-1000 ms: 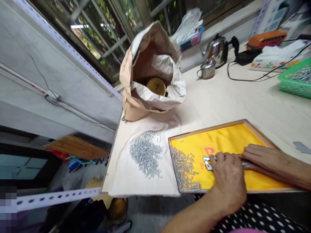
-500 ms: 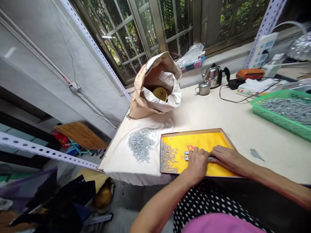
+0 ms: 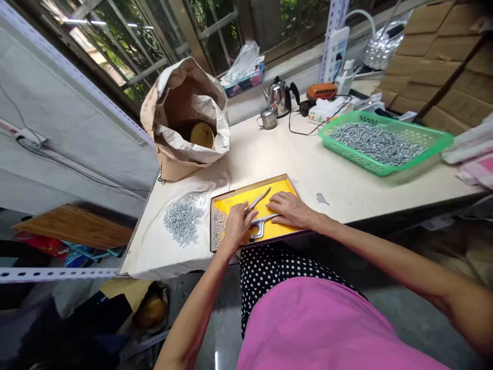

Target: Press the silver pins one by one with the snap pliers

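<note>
Held metal hand pliers (image 3: 265, 218) inside a shallow yellow-lined tray (image 3: 250, 188), with the left hand (image 3: 236, 221) nearer the head and bent narrowly around it. Angled the long axis across the gap between hands, with the spread handles pointing toward the right hand (image 3: 292, 209). Laid the right fingers over the tip of the lower handle (image 3: 272, 217), with too little showing to tell grip from touch; left the tip of the upper handle (image 3: 261, 198) free. Half a second earlier, had the handles close together; since then, opened them wide, baring the C-shaped frame (image 3: 261, 229).
</note>
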A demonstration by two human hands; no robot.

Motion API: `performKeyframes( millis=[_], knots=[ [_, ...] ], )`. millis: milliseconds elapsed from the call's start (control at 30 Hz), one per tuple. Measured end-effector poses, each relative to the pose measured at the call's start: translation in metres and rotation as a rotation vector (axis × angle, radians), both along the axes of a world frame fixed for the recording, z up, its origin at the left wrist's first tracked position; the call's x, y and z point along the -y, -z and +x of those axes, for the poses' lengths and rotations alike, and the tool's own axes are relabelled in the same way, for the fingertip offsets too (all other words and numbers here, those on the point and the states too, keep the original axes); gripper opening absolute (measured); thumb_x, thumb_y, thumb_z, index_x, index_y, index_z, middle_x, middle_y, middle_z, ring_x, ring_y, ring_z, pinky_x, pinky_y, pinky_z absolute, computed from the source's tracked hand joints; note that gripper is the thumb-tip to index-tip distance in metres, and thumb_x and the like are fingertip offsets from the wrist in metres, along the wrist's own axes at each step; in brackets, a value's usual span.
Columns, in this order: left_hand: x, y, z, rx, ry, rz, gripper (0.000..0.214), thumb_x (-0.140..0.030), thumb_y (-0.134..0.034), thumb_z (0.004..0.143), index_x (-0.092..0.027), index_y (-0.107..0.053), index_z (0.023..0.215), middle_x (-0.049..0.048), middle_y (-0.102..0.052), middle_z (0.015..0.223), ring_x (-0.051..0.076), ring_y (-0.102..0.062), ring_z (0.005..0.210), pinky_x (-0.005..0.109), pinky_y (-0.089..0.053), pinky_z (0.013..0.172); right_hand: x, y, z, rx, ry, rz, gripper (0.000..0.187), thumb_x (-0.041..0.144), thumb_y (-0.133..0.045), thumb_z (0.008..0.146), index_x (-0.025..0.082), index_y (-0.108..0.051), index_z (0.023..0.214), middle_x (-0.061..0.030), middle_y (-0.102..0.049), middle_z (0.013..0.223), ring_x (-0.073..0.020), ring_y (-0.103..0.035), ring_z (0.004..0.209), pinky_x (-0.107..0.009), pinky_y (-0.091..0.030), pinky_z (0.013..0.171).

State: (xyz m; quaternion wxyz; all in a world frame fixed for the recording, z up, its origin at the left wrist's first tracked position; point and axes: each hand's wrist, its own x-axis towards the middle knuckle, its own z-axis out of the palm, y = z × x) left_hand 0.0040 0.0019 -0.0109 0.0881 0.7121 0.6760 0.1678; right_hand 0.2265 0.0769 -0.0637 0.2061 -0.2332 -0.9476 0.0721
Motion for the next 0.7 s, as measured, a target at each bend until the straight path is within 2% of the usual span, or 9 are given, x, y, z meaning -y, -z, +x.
performKeyframes(
  millis=[67,133,233,333,500,700],
  knots=[
    [0.006,-0.008,-0.014,-0.051,-0.165,-0.079,0.033,-0.038,-0.052,0.097,-0.015,-0.072,0.086,0.0124,-0.072,0.094,0.023,-0.065,0.091,0.032,-0.045,0.082,-0.001,-0.001,0.000,0.024,0.000,-0.044,0.031,0.043,-0.062,0.093,0.016,-0.066,0.108,-0.0137,-0.062,0.110,-0.0271,-0.051,0.102,-0.040,-0.040,0.086],
    [0.011,-0.015,-0.019,-0.101,-0.252,-0.245,0.045,-0.045,-0.049,0.097,-0.016,-0.069,0.070,0.0095,-0.070,0.079,0.021,-0.064,0.078,0.029,-0.041,0.070,-0.001,-0.002,0.000,0.046,-0.005,-0.076,0.026,0.042,-0.061,0.093,0.017,-0.066,0.100,-0.0116,-0.062,0.103,-0.0251,-0.051,0.096,-0.038,-0.038,0.082],
    [0.016,-0.016,-0.011,-0.133,-0.317,-0.469,0.045,-0.057,-0.059,0.087,-0.018,-0.069,0.065,0.0063,-0.069,0.070,0.020,-0.063,0.071,0.027,-0.034,0.060,0.001,-0.002,0.001,0.040,-0.013,-0.087,0.024,0.041,-0.060,0.094,0.017,-0.065,0.096,-0.0099,-0.062,0.099,-0.0239,-0.050,0.092,-0.036,-0.036,0.079],
    [0.018,-0.012,0.004,-0.117,-0.327,-0.583,0.035,-0.053,-0.068,0.080,-0.019,-0.073,0.068,0.0046,-0.069,0.067,0.019,-0.062,0.067,0.027,-0.031,0.058,0.003,0.001,0.001,0.011,-0.021,-0.068,0.023,0.040,-0.059,0.095,0.018,-0.065,0.095,-0.0086,-0.062,0.095,-0.0235,-0.050,0.089,-0.035,-0.036,0.077],
    [0.025,-0.008,0.002,-0.081,-0.260,-0.581,0.025,-0.038,-0.065,0.085,-0.018,-0.076,0.076,0.0056,-0.071,0.072,0.019,-0.065,0.071,0.027,-0.036,0.061,0.003,0.012,0.001,-0.023,-0.019,-0.019,0.021,0.035,-0.054,0.098,0.017,-0.066,0.097,-0.0086,-0.062,0.092,-0.0232,-0.051,0.087,-0.035,-0.037,0.077],
    [0.042,-0.019,-0.009,-0.316,-0.200,-0.470,0.026,-0.028,-0.051,0.097,-0.015,-0.074,0.097,0.0115,-0.070,0.102,0.022,-0.066,0.096,0.029,-0.045,0.077,0.004,0.017,0.000,-0.004,-0.001,0.059,0.028,0.031,-0.044,0.102,0.019,-0.066,0.092,-0.0071,-0.058,0.082,-0.0217,-0.050,0.080,-0.034,-0.035,0.072]
  ],
)
